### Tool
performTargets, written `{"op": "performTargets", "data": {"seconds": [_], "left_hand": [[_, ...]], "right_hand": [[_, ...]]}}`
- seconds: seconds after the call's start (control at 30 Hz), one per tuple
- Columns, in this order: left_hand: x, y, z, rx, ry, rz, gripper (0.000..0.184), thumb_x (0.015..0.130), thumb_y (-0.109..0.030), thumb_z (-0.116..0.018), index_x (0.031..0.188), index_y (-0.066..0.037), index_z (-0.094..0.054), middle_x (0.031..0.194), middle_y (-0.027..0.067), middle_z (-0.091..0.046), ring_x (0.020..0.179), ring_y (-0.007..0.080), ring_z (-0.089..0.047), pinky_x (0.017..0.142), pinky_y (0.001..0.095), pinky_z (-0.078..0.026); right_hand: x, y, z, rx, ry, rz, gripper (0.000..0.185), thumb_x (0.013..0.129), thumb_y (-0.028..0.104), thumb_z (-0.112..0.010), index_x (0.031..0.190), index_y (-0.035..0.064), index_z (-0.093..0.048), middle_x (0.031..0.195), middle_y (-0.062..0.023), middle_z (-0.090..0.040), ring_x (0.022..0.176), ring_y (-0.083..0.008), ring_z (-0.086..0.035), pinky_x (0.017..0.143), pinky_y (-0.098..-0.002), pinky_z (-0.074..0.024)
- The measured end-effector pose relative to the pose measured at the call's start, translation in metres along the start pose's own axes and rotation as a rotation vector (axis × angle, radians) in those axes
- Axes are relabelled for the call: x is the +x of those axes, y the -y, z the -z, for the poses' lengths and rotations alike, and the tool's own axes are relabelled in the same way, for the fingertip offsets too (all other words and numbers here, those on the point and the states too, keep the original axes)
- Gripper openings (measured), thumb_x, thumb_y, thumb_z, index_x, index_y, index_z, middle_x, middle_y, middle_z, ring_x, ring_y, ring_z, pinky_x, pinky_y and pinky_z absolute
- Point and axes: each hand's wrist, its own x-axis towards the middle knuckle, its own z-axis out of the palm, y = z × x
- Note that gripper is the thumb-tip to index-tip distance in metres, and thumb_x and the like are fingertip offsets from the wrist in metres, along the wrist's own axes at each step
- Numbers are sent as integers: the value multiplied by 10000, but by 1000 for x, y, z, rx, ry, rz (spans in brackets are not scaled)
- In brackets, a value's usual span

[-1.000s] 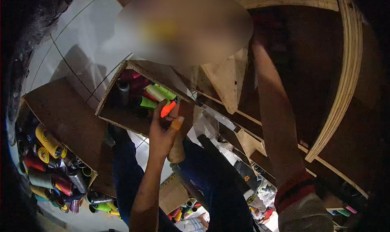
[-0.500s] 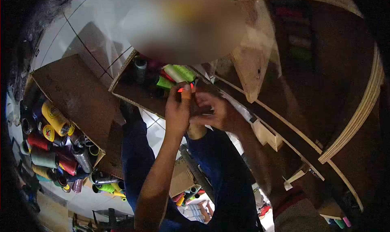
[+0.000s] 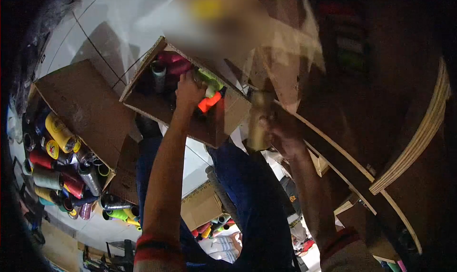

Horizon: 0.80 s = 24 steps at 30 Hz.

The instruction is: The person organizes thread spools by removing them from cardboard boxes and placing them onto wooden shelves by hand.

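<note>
My left hand reaches into the open cardboard box, its fingers bent down among the spools and partly hidden. Beside it lie a bright orange spool and a yellow-green spool. A grey spool stands in the box's left part, with dark pink spools behind. To the right of the box, my right hand is closed round a tan cone spool, which is held roughly upright and slightly blurred.
A second cardboard box at the left holds many spools, among them a yellow one. Curved wooden strips run down the right side. Another box with spools lies below, past my legs. White tiles show at upper left.
My hands have moved apart. The left one went up into the box, and the orange spool now lies there. My right hand has moved right with the tan cone spool.
</note>
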Motion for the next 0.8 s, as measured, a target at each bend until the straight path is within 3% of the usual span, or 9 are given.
{"op": "performTargets", "data": {"seconds": [0.13, 0.17, 0.27, 0.33, 0.47, 0.53, 0.57, 0.67, 0.8], "left_hand": [[57, 20, -25, 363, 459, -133, 486, 740, -242, -604, 1166, -21, -526, 1277, 213, -448, 1189, 408, -392, 994, 492, -314], [53, 14, -15, 213, 396, -12, 524, 695, -227, -620, 1173, -31, -531, 1260, 174, -485, 1188, 393, -402, 1017, 479, -286], [72, 45, -42, 103, 134, -485, 526, 680, -223, -641, 1158, -30, -541, 1223, 202, -504, 1197, 365, -404, 1018, 431, -301], [53, 44, -54, -343, 170, -178, 597, 689, -232, -677, 1205, -22, -462, 1148, 203, -549, 1084, 384, -502, 926, 410, -399], [29, 35, -57, -204, 78, -59, 663, 714, -301, -697, 1229, -18, -392, 1063, 197, -592, 956, 389, -581, 806, 434, -464], [22, 33, -60, -337, 59, -62, 536, 738, -279, -666, 1174, -32, -475, 1070, 219, -588, 998, 385, -567, 815, 425, -458], [26, 26, -61, -408, 73, 146, 553, 742, -334, -653, 1185, -52, -479, 1081, 234, -575, 1010, 415, -542, 815, 455, -449], [31, 17, -56, -183, 91, 314, 637, 712, -366, -673, 1243, -104, -436, 1104, 186, -590, 971, 401, -569, 800, 443, -465], [33, 1, -32, -6, 189, -3, 322, 820, -259, -547, 1028, -15, -578, 980, 212, -621, 920, 403, -587, 755, 446, -467]], "right_hand": [[6, 4, 25, 232, -308, 129, 579, 746, 228, -691, 1229, 36, -437, 1168, -135, -483, 1100, -231, -465, 962, -384, -355], [12, 9, 27, 186, -299, 267, 536, 787, 226, -667, 1231, 43, -431, 1187, -116, -475, 1103, -217, -457, 959, -371, -354], [33, 30, 35, 70, -445, 602, 478, 832, 238, -628, 1220, 44, -426, 1203, -95, -467, 1118, -201, -443, 949, -351, -360], [41, 53, 55, -203, -589, 534, 376, 882, 255, -558, 1179, 45, -462, 1153, -94, -505, 1038, -185, -497, 878, -326, -409], [87, 100, 106, -638, -956, 292, 310, 928, 281, -490, 1130, 46, -508, 1103, -105, -550, 938, -166, -561, 765, -290, -471], [107, 110, 123, -749, -999, 255, 320, 922, 282, -497, 1136, 44, -506, 1106, -106, -550, 941, -168, -562, 769, -292, -471], [115, 113, 126, -790, -1003, 250, 325, 919, 283, -501, 1139, 44, -505, 1108, -106, -550, 943, -169, -563, 770, -293, -472], [123, 112, 135, -851, -989, 249, 341, 910, 284, -512, 1148, 41, -502, 1114, -106, -551, 948, -172, -565, 776, -295, -472], [123, 112, 139, -893, -967, 260, 363, 898, 287, -527, 1160, 38, -499, 1122, -107, -551, 955, -176, -567, 783, -298, -473]]}}
